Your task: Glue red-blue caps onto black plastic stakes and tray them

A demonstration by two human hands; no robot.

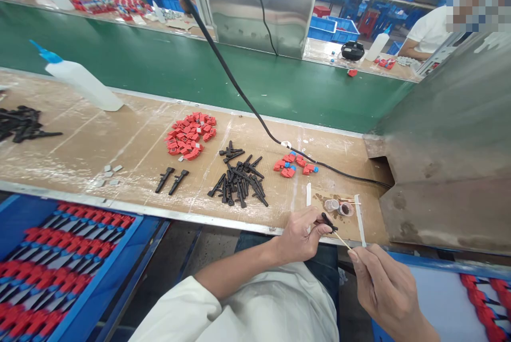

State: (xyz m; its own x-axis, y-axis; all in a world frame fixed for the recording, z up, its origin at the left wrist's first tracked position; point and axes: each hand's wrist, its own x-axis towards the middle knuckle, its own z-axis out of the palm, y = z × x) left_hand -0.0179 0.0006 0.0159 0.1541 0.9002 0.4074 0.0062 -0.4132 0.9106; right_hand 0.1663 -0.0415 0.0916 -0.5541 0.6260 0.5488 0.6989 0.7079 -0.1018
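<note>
My left hand (300, 235) is closed around a small black plastic part (328, 221), held at the table's near edge. My right hand (382, 281) pinches a thin wooden stick (342, 241) whose tip touches that black part. Just beyond them sit two small round cups (338, 206), one clear and one holding dark paste. A heap of black parts (239, 179) lies left of the cups, and a pile of red caps (190, 135) lies further left. A few red-and-blue assembled pieces (294, 164) rest near the cable.
A black cable (239, 94) runs across the brown table (120, 139) to a metal housing (447, 161) on the right. A white squeeze bottle (82, 81) stands at left. Blue trays (59, 262) of finished red-and-black parts sit below. Another person (429, 30) works across the green belt (167, 62).
</note>
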